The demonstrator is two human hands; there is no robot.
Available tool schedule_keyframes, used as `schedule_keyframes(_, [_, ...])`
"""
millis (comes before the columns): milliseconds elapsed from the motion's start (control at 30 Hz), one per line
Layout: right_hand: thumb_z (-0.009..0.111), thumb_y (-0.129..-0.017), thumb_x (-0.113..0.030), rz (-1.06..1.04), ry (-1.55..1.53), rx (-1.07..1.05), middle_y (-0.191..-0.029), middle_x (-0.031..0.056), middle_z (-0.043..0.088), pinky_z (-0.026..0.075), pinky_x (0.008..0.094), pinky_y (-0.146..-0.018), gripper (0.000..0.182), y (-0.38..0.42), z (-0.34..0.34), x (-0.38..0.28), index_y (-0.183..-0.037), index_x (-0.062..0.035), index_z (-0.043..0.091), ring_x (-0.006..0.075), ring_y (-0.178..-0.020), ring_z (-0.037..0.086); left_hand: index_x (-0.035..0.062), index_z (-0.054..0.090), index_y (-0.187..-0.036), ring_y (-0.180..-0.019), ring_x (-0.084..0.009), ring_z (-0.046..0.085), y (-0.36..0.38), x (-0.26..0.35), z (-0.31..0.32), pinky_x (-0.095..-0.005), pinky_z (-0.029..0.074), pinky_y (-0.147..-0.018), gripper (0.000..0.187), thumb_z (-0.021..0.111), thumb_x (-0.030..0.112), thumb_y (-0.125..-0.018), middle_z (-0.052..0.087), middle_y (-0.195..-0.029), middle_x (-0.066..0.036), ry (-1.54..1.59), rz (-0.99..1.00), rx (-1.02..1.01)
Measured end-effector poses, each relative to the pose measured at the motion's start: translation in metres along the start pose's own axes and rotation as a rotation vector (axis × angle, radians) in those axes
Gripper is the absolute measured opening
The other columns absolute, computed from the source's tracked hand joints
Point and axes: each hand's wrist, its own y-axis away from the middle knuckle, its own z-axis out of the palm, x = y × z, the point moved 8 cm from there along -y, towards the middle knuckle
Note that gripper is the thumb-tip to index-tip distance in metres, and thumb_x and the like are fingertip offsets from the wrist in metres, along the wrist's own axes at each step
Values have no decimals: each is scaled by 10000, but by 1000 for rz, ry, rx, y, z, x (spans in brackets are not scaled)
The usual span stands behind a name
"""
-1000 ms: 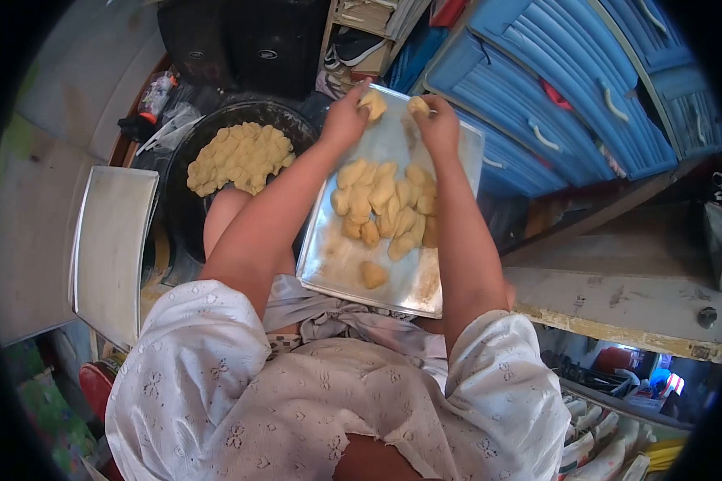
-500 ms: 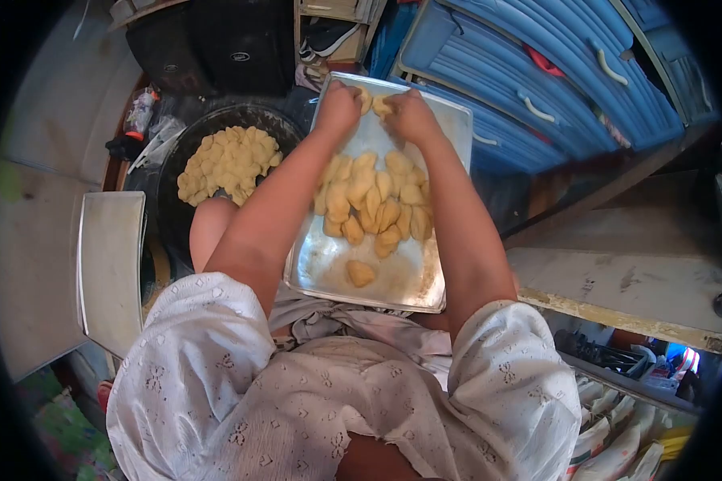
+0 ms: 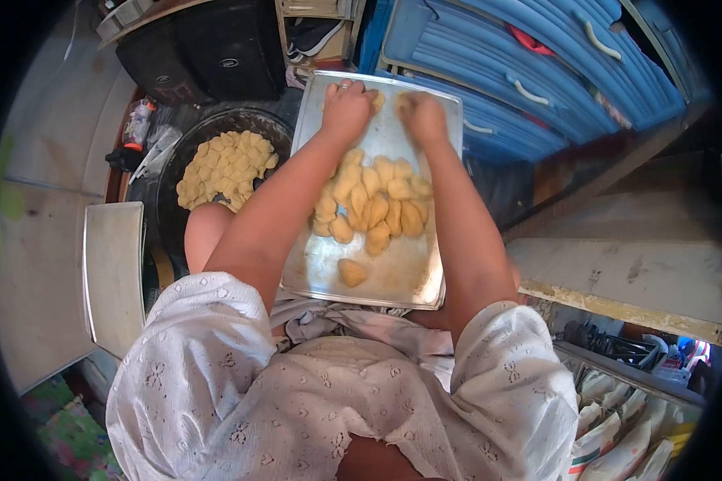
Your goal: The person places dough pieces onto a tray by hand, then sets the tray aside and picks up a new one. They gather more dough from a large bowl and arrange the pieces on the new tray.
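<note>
A metal baking tray [image 3: 313,268] rests across my lap, its far end under my hands. On its middle lies a cluster of yellowish dough pieces [image 3: 375,210], with a single dough piece [image 3: 352,272] apart near the close edge. At the far left of the tray, my left hand [image 3: 347,111] has its fingers curled over a small dough piece [image 3: 378,99], which is partly hidden. To its right, my right hand [image 3: 425,118], somewhat blurred, is closed around another dough piece [image 3: 402,102]. A gap separates the two hands.
A round black pan [image 3: 169,160] piled with more dough pieces [image 3: 226,168] stands left of the tray. Blue drawers [image 3: 489,72] rise beyond at the right. A wooden shelf [image 3: 626,272] lies to the right, and a light panel [image 3: 114,268] to the left.
The view has shifted slightly. My hands, close together before, have moved apart along the far end of the tray, each still with a dough piece.
</note>
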Motion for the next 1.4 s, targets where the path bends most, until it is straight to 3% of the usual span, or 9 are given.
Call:
schedule_keyframes(200, [663,-707,-162,-14,96,-193,-1008,156,601,473,393,-823,268,23,-23,-19,-946,-41,678,345,-934,580,142,690,-833,-956,-231,525,-14,0,9,-390,345,-807,159,631,238,-720,576,-854,-42,-47,33,-5])
schedule_keyframes(367, [701,-664,-158,75,-289,-792,-896,133,655,494,302,-720,327,76,-1,-3,-962,-26,669,201,-789,625,146,691,-832,-954,-223,526,-17,24,10,-400,338,-806,146,603,213,-736,574,-889,-34,-1,108,87])
schedule_keyframes(600, [651,-712,-98,97,-247,139,-822,132,675,505,315,-689,231,10,-57,42,-930,-27,678,279,-715,645,191,658,-1045,-994,-205,521,-22,45,37,-398,302,-833,277,619,245,-776,591,-994,-18,-37,104,-174])
schedule_keyframes(733, [570,-803,-111,-101,206,199,-932,133,661,474,367,-787,200,15,-28,40,-958,-63,687,314,-861,601,169,657,-1043,-1021,-218,523,-16,44,23,-416,310,-852,272,609,247,-787,593,-1010,-35,-2,60,-149])
schedule_keyframes(867, [561,-847,-152,46,95,89,-1008,117,593,434,387,-831,204,20,-27,54,-993,-79,684,300,-934,546,142,671,-938,-1014,-256,523,9,23,-17,-440,344,-869,203,579,238,-785,592,-959,-60,129,17,-126])
schedule_keyframes(1000, [588,-842,-205,4,303,211,-1030,144,567,408,407,-867,320,34,-51,13,-1142,-93,605,310,-973,526,90,648,-988,-1014,-313,540,67,-12,-18,-436,404,-859,257,588,253,-798,599,-1027,-110,251,-104,-493])
schedule_keyframes(1167, [692,-747,-266,5,-64,-690,-1139,183,580,430,366,-913,444,94,21,-41,-1127,-61,590,313,-1064,553,-2,605,-958,-845,-290,599,97,-3,-31,-349,465,-750,258,654,160,-763,621,-891,-161,472,-224,-628])
schedule_keyframes(1333, [736,-688,-136,36,-394,-648,-896,132,657,480,312,-772,336,89,21,-45,-995,-36,644,252,-851,621,-13,588,-902,-741,-195,590,106,-23,-17,-308,464,-675,223,670,135,-757,618,-787,-111,680,-351,-671])
schedule_keyframes(1400, [733,-683,-119,464,-649,-373,-873,111,652,477,323,-751,297,75,16,-22,-953,-26,652,216,-834,613,-12,587,-916,-715,-161,571,100,-46,-12,-290,462,-655,207,662,130,-785,604,-767,-84,813,-533,-525])
